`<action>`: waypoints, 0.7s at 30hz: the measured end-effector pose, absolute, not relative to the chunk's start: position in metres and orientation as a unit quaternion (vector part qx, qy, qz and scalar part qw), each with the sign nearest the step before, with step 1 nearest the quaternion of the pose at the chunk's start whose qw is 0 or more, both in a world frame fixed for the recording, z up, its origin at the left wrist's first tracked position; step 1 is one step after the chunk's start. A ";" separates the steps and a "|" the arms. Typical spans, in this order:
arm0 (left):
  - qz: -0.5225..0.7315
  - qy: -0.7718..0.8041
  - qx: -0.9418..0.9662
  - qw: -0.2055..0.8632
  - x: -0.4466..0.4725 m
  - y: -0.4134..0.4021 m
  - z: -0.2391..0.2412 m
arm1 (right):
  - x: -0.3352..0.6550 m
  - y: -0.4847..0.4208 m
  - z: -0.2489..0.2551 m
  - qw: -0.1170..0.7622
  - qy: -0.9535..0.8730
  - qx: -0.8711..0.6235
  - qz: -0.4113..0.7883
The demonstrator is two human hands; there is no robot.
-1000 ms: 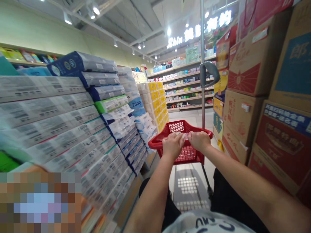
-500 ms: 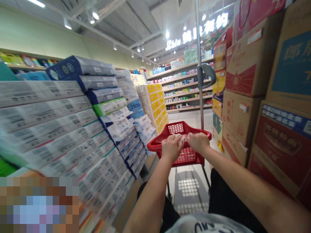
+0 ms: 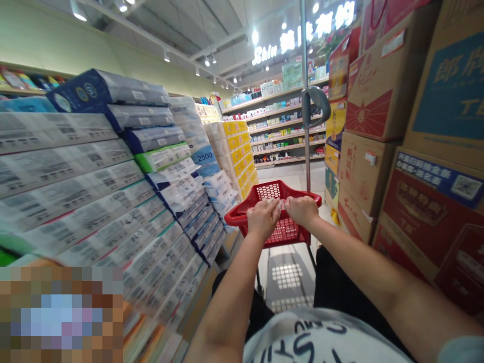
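A red plastic shopping cart (image 3: 285, 233) with a latticed basket stands right in front of me in a store aisle. Both hands rest close together on its near rim, where the handle is. My left hand (image 3: 263, 218) is wrapped over the handle, knuckles up. My right hand (image 3: 302, 208) grips it just to the right, thumb side toward the left hand. Something small and whitish shows between the two hands; I cannot make out what it is. The part of the handle under my fingers is hidden. No goods are visible in the basket.
High stacks of packaged tissue (image 3: 68, 151) line the left side, with yellow-and-white packs (image 3: 236, 146) beyond. Cardboard cartons (image 3: 372, 101) are piled on the right. A metal pole with a grey loop handle (image 3: 315, 107) rises beyond the cart. Stocked shelves (image 3: 280, 128) stand at the far end.
The view has shifted slightly, and the stacks and cartons on both sides appear a little further left and nearer. Both hands keep their hold on the cart.
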State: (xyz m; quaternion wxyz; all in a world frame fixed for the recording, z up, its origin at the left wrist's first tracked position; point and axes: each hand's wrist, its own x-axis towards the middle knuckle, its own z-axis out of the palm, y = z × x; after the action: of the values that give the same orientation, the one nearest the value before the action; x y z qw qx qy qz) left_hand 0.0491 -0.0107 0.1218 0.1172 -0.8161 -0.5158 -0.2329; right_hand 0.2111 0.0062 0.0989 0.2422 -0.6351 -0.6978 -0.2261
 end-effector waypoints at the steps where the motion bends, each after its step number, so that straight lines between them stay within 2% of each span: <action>1: -0.226 -0.511 -0.821 0.112 0.049 -0.010 0.125 | 0.211 0.006 0.099 0.239 -0.699 -0.636 -0.223; 7: -0.173 -0.604 -0.777 0.049 0.052 0.002 0.140 | 0.206 0.005 0.101 0.228 -0.695 -0.647 -0.215; 14: -0.231 -0.452 -0.853 0.119 0.043 -0.009 0.122 | 0.209 0.005 0.100 0.232 -0.693 -0.647 -0.217; 19: -0.215 -0.565 -0.792 0.090 0.055 -0.002 0.127 | 0.207 0.006 0.099 0.234 -0.699 -0.640 -0.219; 21: -0.217 -0.560 -0.794 0.092 0.055 -0.002 0.127 | 0.208 0.006 0.099 0.232 -0.700 -0.639 -0.219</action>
State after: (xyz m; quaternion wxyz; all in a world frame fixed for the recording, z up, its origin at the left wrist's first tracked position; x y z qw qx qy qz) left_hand 0.0552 -0.0019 0.1268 0.0923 -0.7942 -0.5598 -0.2175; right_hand 0.2077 0.0056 0.0994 0.2322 -0.6391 -0.6997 -0.2194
